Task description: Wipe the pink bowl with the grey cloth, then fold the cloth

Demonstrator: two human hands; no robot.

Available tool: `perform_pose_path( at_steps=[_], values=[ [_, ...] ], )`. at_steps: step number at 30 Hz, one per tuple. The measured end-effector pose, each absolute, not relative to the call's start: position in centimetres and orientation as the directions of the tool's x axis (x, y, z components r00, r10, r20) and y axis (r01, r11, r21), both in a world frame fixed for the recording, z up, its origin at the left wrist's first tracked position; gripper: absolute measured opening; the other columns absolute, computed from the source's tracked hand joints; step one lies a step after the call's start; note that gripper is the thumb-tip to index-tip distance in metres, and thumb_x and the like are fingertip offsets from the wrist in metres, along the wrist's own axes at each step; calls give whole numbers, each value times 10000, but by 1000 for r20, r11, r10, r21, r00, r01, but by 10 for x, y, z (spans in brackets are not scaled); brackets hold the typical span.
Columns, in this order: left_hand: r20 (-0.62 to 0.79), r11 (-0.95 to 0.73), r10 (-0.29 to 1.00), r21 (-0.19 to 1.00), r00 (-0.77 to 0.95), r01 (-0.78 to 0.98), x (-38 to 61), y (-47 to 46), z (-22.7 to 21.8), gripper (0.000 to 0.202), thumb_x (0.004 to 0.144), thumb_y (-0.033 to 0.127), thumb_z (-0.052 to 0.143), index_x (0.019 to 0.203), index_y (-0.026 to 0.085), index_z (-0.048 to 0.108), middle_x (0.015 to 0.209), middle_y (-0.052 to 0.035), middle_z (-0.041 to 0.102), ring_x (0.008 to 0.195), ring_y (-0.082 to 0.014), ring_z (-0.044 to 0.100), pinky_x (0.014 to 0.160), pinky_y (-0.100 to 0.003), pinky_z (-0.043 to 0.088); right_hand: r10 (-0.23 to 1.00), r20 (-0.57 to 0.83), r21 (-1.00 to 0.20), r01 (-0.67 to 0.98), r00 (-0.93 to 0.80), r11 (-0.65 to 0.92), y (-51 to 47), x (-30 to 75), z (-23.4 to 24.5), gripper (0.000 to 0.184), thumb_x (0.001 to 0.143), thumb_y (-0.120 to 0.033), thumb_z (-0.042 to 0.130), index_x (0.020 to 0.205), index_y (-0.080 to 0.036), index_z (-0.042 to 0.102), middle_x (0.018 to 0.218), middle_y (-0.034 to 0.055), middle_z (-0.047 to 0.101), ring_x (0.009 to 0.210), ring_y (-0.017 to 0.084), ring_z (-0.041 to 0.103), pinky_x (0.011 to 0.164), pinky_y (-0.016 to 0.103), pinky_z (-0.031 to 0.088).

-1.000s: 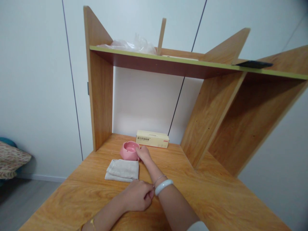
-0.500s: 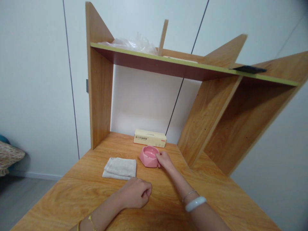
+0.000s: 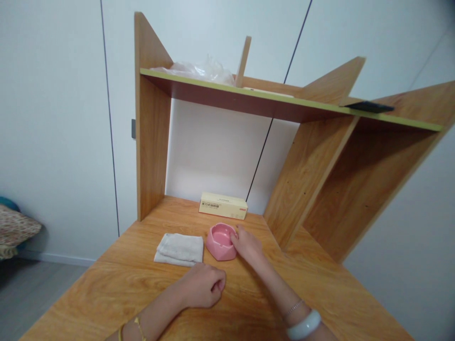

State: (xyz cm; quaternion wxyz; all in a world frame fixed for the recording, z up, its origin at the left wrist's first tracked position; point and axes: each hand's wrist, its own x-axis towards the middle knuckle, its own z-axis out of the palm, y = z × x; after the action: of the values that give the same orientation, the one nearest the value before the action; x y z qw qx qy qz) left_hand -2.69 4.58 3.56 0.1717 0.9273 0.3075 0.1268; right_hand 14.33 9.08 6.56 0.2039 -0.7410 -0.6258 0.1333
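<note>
A pink faceted ashtray (image 3: 219,250) with notches in its rim is on the wooden desk. My right hand (image 3: 247,244) grips its right side, the thumb over the rim; the fingers on the outer wall are partly hidden. Whether its base touches the desk I cannot tell. Closer to me, my left hand (image 3: 204,285) rests in a loose fist, with nothing visible in it. Just beyond that fist and left of the ashtray lies a folded light grey cloth (image 3: 179,248).
Behind the ashtray stands a long cream box (image 3: 222,206) with printed lettering. A wooden shelf unit (image 3: 152,147) rises from the desk (image 3: 117,279), its upright panel (image 3: 313,175) on the right. Overhead, the shelf carries a clear plastic bag (image 3: 204,71) and a dark flat object (image 3: 369,106).
The ashtray and my right hand have come slightly nearer to me, away from the cream box. My left fist stays almost where it was. The camera view has shifted a little.
</note>
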Motion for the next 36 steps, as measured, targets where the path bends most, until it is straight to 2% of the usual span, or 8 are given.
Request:
perform_pose_path(
  at_steps=[2,5,8,12,16,21,25,36],
  values=[
    [126,-750,613,405,780,523,-27,46,35,191,654,64,414,695,203,540,640,36,611,588,-108,549,519,-177,353,971,177,-362,928,163,-89,85,125,79,334,808,-292,425,1106,-161,499,901,124,659,844,225,609,694,299,402],
    [122,-757,603,399,789,517,-27,47,35,184,655,64,412,692,192,539,664,19,619,598,-120,547,529,-190,367,958,251,-234,952,-137,197,78,89,91,337,807,-319,443,1118,-200,497,962,77,647,902,201,589,748,290,403],
    [168,-783,577,389,799,484,-27,47,34,201,667,81,425,777,181,560,829,-22,641,724,-155,559,635,-220,413,886,220,-126,889,-408,440,76,55,89,339,770,-394,496,1019,-174,562,1012,94,624,960,225,554,774,311,414],
    [212,-755,619,427,756,498,-28,46,28,317,724,118,417,1015,190,519,1079,-57,588,912,-196,534,782,-268,416,869,107,-23,872,-484,488,79,30,80,349,655,-353,620,933,-141,612,964,126,639,934,270,558,736,346,433],
    [217,-771,599,414,771,483,-27,45,27,219,717,109,420,886,172,543,957,-52,620,813,-170,550,726,-238,417,910,130,-53,914,-394,403,86,28,84,189,681,-221,554,833,-147,641,858,121,669,816,247,604,650,306,430],
    [114,-763,598,385,793,520,-28,45,35,176,684,76,413,693,200,538,656,25,614,581,-120,530,539,-202,362,952,252,-149,965,-176,218,97,64,119,260,762,-255,446,954,-167,599,893,99,665,810,204,600,614,258,392],
    [109,-751,615,385,781,537,-28,43,38,181,684,77,415,699,206,541,655,28,615,596,-120,536,550,-196,364,905,404,-359,933,132,25,92,117,150,214,725,-265,489,878,-183,614,827,57,666,763,175,587,588,227,355],
    [138,-708,680,380,720,596,-26,46,39,179,691,90,409,679,204,546,664,15,622,597,-130,524,548,-208,344,835,359,-216,907,417,-361,64,234,86,166,756,-256,454,771,-197,608,790,79,656,732,205,600,534,256,338]
  ],
)
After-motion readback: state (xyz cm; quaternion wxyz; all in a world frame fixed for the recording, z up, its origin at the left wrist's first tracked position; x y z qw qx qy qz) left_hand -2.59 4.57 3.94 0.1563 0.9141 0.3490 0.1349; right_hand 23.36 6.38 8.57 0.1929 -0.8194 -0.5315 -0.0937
